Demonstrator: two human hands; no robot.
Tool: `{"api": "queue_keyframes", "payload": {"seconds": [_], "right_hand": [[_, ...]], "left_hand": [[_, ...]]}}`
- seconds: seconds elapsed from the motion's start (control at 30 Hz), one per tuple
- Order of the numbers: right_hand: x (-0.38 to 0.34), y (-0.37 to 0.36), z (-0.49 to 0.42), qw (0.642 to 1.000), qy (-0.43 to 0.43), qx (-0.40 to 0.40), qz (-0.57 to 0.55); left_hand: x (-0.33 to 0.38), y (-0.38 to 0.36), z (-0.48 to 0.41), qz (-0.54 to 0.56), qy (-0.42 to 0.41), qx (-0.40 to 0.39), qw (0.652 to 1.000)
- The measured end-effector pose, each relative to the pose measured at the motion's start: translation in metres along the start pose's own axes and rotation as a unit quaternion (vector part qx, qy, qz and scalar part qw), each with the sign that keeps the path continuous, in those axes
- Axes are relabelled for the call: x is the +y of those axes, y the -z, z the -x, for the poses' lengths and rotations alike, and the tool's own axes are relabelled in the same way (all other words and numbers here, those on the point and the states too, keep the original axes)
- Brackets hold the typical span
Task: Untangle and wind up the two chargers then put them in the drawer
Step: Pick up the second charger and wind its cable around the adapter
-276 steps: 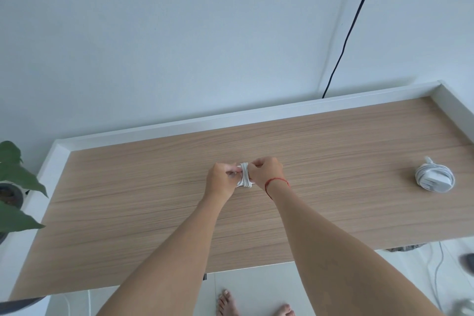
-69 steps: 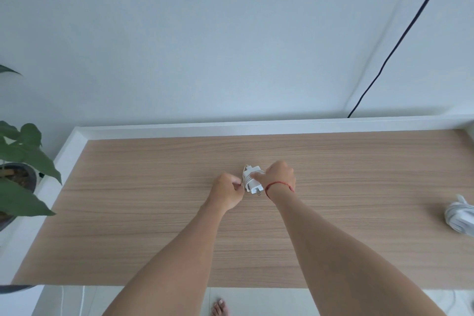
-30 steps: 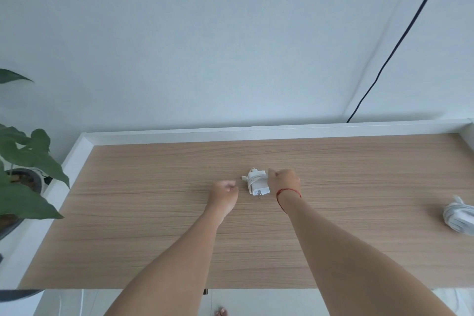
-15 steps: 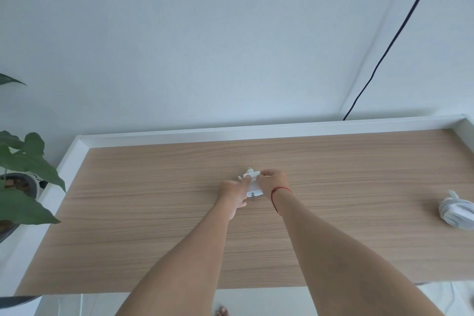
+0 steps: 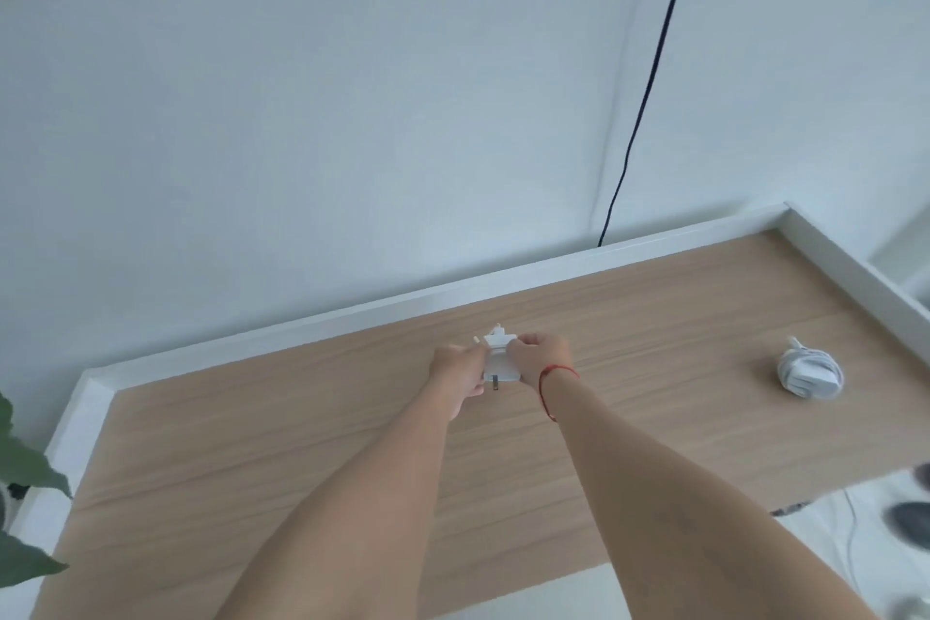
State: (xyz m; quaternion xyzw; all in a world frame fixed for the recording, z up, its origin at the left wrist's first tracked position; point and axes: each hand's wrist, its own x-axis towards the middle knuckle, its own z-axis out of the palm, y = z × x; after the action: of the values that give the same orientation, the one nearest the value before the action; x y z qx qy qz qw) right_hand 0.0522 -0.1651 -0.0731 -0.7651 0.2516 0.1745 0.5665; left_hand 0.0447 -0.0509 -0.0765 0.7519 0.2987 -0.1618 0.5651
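A white charger [image 5: 498, 365] with its cable wound around it sits between my two hands over the middle of the wooden desk [image 5: 302, 458]. My left hand [image 5: 455, 378] grips its left side and my right hand [image 5: 541, 360], with a red string at the wrist, grips its right side. Metal plug prongs stick out below the block and a cable end pokes up above it. A second white charger [image 5: 810, 375], wound into a bundle, lies alone at the right of the desk. No drawer is in view.
The desk has a raised white rim [image 5: 352, 317] along the back and right sides. A black cable [image 5: 649, 81] hangs down the wall behind it. Plant leaves [image 5: 25, 473] show at the left edge. Dark shoes [image 5: 911, 519] and a thin cord lie on the floor at right.
One second ago my left hand was off the charger; it has come back and now grips it alongside my right. The view has swung left and tilted.
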Motion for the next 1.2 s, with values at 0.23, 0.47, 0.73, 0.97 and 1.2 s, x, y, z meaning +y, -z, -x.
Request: {"api": "queue_keyframes", "payload": {"seconds": [0.23,0.47,0.73,0.97,1.2], "right_hand": [[0.02,0.113,-0.033,0.994,-0.041,0.077,-0.06],[0.053,0.223,-0.077,0.99,-0.073,0.117,-0.035],[0.059,0.277,-0.105,0.99,-0.035,0.085,0.108],[0.056,0.286,-0.118,0.985,-0.051,0.061,0.155],[0.049,0.287,-0.121,0.978,-0.07,0.066,0.184]], "left_hand": [[0.044,-0.114,0.006,-0.036,-0.028,-0.091,0.995],[0.067,-0.237,0.014,-0.07,-0.031,-0.146,0.986],[0.076,-0.299,-0.001,-0.106,-0.022,-0.141,0.984],[0.081,-0.313,-0.004,-0.136,-0.018,-0.126,0.982],[0.082,-0.318,0.001,-0.134,-0.013,-0.125,0.983]]}}
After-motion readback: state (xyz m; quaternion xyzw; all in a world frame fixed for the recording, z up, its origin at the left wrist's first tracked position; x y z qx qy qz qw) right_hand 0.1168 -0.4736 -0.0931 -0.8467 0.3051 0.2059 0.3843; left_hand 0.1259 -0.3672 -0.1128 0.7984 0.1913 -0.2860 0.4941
